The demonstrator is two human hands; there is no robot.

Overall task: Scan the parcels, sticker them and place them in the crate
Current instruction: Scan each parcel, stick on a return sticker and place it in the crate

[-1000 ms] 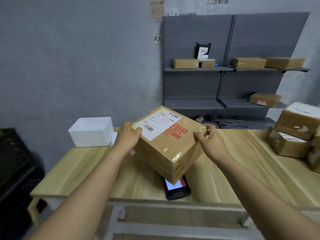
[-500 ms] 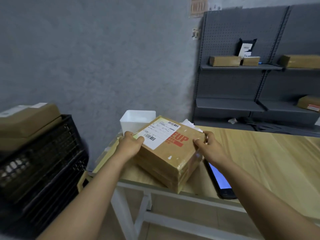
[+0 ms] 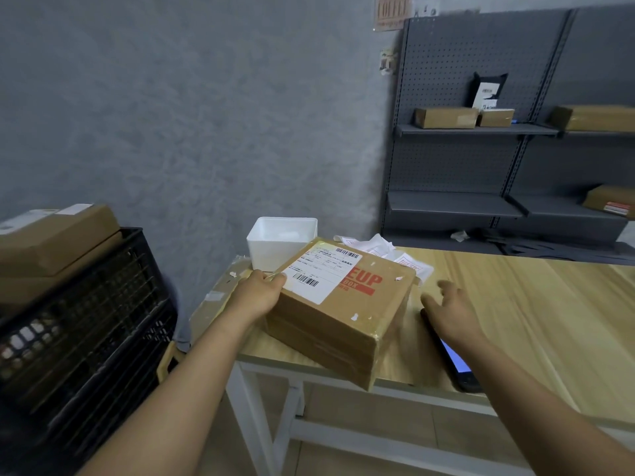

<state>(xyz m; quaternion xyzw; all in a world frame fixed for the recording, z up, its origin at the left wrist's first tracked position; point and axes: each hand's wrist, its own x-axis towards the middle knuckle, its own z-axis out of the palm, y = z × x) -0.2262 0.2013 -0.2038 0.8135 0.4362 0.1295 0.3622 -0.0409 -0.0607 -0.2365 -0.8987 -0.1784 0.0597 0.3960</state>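
At the far left stands a black crate (image 3: 86, 321) beside the left end of the table (image 3: 532, 321), with brown parcels (image 3: 58, 242) piled in it above its rim; a strip of flattened cardboard (image 3: 213, 297) lies along the table's left edge; near the far left corner sits a white bin (image 3: 280, 242), and just right of it, along the far edge, lie loose sticker sheets (image 3: 409, 266).

The left hand (image 3: 257, 295) grasps the near left side of the parcel (image 3: 343, 314), thumb on top by the white shipping label (image 3: 321, 273), fingers curled beneath; the parcel is a taped brown box with red lettering on its top, tilted, its lower corner jutting past the table's near edge close to the left corner; whether its underside touches the tabletop cannot be told.

The right hand (image 3: 450, 314) is off the parcel, just beside its right side, fingers spread and loose, blurred, hovering over the top end of a dark handheld scanner (image 3: 457, 365); the scanner lies flat by the near edge with its screen lit.

Behind the table's right stretch, grey shelving (image 3: 481, 128) stands against the wall; its upper shelf carries several brown boxes (image 3: 446, 117) and a dark packet (image 3: 488, 92); a lower shelf at the right edge holds another box (image 3: 611, 201).
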